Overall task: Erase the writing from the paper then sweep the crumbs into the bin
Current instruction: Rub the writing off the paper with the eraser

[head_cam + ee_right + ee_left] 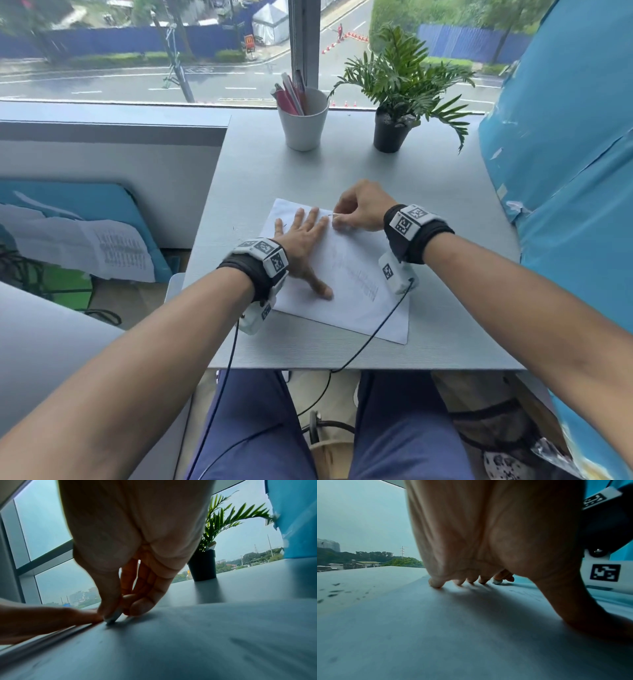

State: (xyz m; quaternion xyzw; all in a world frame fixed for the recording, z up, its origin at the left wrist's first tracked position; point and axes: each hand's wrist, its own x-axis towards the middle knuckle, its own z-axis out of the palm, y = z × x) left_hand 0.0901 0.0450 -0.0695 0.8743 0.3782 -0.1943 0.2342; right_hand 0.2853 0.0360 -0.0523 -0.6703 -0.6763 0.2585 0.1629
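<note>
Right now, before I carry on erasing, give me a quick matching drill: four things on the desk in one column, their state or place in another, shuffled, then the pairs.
Things:
1. left hand
2. right hand
3. white cup
4. potted plant

States:
A. stands at the far edge, black pot, right of the cup
B. pinches a small eraser against the paper
C. lies flat, fingers spread, pressing the sheet down
D. holds pens, upright by the window

Pairs: 1-C, 2-B, 3-D, 4-A
</note>
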